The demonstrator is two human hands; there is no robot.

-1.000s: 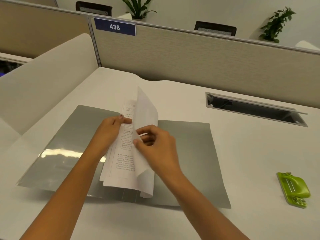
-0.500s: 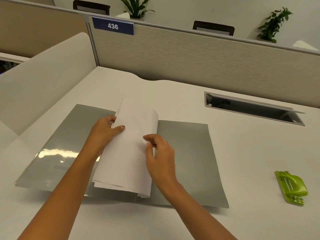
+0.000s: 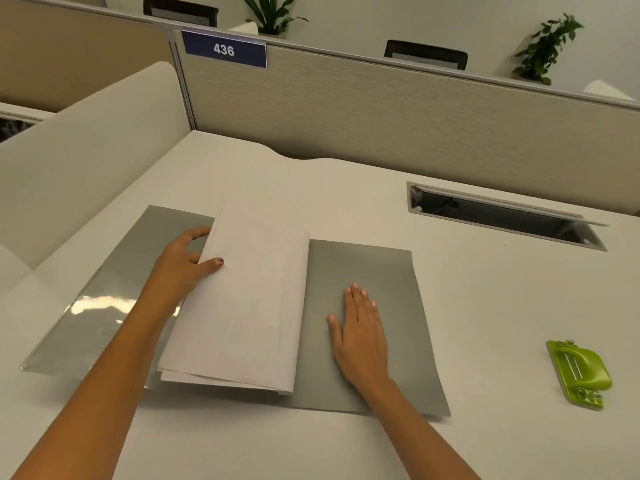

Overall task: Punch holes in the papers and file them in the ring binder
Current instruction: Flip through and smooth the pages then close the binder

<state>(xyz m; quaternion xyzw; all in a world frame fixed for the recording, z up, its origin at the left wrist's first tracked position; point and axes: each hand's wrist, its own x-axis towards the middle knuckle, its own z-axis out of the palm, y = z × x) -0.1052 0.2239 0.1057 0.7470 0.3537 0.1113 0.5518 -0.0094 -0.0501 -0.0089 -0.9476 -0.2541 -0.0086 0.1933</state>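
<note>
A grey ring binder point(image 3: 388, 271) lies open and flat on the white desk. A stack of white papers point(image 3: 249, 306) rests over its spine and left half, blank side up. My left hand point(image 3: 183, 268) grips the stack's left edge, thumb on top and fingers underneath. My right hand point(image 3: 360, 327) lies flat, palm down, on the binder's bare right cover and holds nothing. The rings are hidden under the papers. A green hole punch point(image 3: 580, 374) sits on the desk far to the right, away from both hands.
A recessed cable slot point(image 3: 502, 216) with a raised lid sits in the desk at the back right. Beige partition walls point(image 3: 381, 116) close the back, and a curved white divider point(image 3: 86, 147) stands along the left side.
The lifted sheet was turned over to the left and laid flat on the stack. My right hand let go of it and moved right onto the binder's right cover.
</note>
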